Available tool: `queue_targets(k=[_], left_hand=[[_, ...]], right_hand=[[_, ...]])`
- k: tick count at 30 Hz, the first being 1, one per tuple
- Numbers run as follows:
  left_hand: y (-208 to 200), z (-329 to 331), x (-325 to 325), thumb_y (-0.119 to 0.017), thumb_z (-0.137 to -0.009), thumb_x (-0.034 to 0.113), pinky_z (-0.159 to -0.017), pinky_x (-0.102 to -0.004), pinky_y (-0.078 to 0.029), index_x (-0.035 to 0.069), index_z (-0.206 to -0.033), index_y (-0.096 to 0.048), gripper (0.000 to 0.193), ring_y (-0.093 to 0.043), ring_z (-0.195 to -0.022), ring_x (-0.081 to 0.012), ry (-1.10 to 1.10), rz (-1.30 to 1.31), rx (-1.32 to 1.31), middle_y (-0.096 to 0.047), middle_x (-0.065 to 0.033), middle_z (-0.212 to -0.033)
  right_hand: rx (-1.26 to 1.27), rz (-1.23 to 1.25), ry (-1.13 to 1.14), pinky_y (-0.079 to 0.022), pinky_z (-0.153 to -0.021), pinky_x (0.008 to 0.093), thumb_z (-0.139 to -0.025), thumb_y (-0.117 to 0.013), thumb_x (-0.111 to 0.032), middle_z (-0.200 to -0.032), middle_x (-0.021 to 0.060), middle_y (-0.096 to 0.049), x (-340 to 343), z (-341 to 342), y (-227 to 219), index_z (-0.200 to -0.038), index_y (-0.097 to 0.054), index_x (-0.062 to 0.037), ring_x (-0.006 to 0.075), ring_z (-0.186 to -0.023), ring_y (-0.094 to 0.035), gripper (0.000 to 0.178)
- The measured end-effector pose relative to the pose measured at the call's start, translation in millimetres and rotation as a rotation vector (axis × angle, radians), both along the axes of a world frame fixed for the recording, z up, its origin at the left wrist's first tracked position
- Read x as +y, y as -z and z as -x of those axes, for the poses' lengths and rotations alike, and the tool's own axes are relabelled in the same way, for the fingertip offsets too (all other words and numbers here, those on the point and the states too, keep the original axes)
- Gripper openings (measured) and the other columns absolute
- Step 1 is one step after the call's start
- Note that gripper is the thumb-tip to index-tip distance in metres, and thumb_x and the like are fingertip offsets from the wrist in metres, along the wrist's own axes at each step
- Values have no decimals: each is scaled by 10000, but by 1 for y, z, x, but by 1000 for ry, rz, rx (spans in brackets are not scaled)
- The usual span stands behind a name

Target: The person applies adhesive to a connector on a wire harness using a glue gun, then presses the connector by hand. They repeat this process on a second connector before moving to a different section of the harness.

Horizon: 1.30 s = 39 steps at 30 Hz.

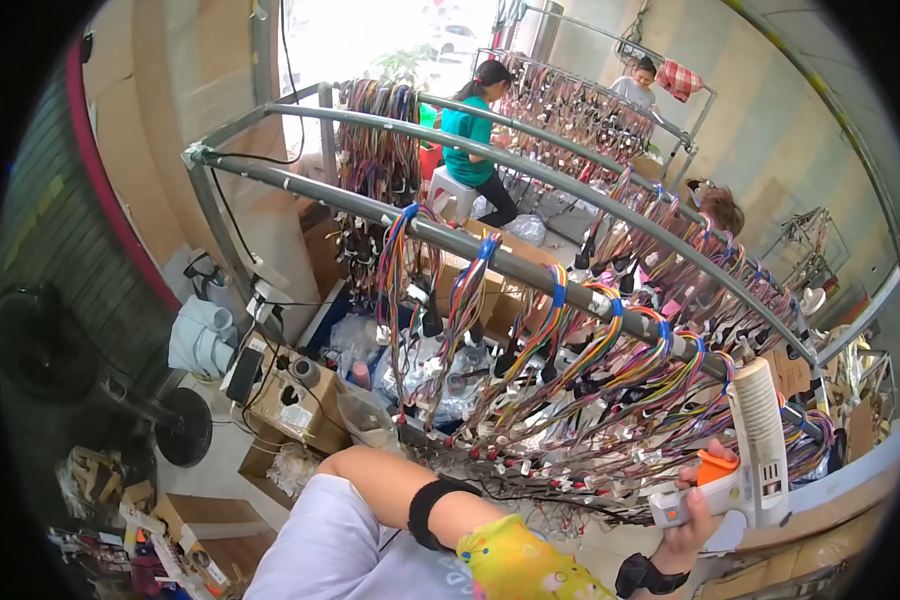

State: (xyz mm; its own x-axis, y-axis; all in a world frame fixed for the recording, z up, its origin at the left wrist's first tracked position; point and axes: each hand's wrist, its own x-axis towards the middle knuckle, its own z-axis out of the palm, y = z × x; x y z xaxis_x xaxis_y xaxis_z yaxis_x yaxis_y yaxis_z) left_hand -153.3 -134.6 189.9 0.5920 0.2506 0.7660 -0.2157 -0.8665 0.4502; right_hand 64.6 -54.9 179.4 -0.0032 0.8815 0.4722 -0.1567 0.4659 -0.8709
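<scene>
In my right hand (682, 535) is a white gun-shaped tool (758, 430) with an orange trigger (716, 468) and a ridged body. My fingers wrap its grip, which points left, and my thumb lies across the near side. The tool's long body stands beside the right end of a grey rail (510, 262). Multicoloured wire bundles (610, 325), bound with blue bands, hang along that rail, with white connectors at their lower ends. My left forearm, in a yellow patterned sleeve (525, 562), runs out past the lower edge. The left hand itself is outside the picture.
More wire bundles (378, 135) hang on rails behind. A person in a teal top (462, 135) sits on a white stool; two more people are partly hidden among the racks. Cardboard boxes (295, 405) and a black fan (182, 425) stand at left on the floor.
</scene>
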Motion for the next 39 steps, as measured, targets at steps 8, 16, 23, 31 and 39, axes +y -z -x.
queue_targets(k=[8, 16, 23, 31, 39], left_hand=[[7, -5, -19, -660, -794, 297, -669, -382, -468, 104, -1006, -633, 289, -608, -767, -278, 54, 7, 21, -637, -71, -889], [14, -34, -24, -656, -799, 291, -676, -382, -470, 98, -1010, -630, 288, -609, -772, -279, 103, 16, 46, -637, -77, -892], [1, -21, -12, -653, -803, 287, -682, -381, -472, 93, -1013, -627, 287, -610, -776, -280, 188, 36, 78, -636, -83, -894], [1, -50, -14, -649, -808, 281, -689, -381, -474, 87, -1016, -624, 286, -611, -781, -281, 267, 42, -42, -636, -89, -896], [-10, -93, -7, -645, -813, 276, -697, -381, -476, 82, -1020, -621, 285, -612, -786, -282, 112, 176, -336, -636, -95, -899]], right_hand=[[-76, 58, -53, -445, -704, 236, -689, -662, -207, -1238, 147, -488, -2, 19, -9, -1285, -364, -9, 119, -814, -549, 695], [-135, -24, 3, -491, -741, 271, -709, -622, -152, -1306, 213, -453, 2, 19, -27, -1320, -339, 9, 181, -884, -613, 692], [-229, 8, 25, -494, -750, 258, -728, -629, -146, -1304, 188, -459, 3, 17, -76, -1313, -348, -5, 162, -889, -612, 664], [-337, 33, 14, -495, -727, 253, -720, -636, -160, -1250, 168, -492, -7, 30, -78, -1300, -344, 3, 161, -868, -611, 669], [-181, -89, -182, -493, -720, 314, -712, -682, -160, -1212, 153, -502, 28, 51, 23, -1283, -370, 22, 174, -823, -585, 676]])
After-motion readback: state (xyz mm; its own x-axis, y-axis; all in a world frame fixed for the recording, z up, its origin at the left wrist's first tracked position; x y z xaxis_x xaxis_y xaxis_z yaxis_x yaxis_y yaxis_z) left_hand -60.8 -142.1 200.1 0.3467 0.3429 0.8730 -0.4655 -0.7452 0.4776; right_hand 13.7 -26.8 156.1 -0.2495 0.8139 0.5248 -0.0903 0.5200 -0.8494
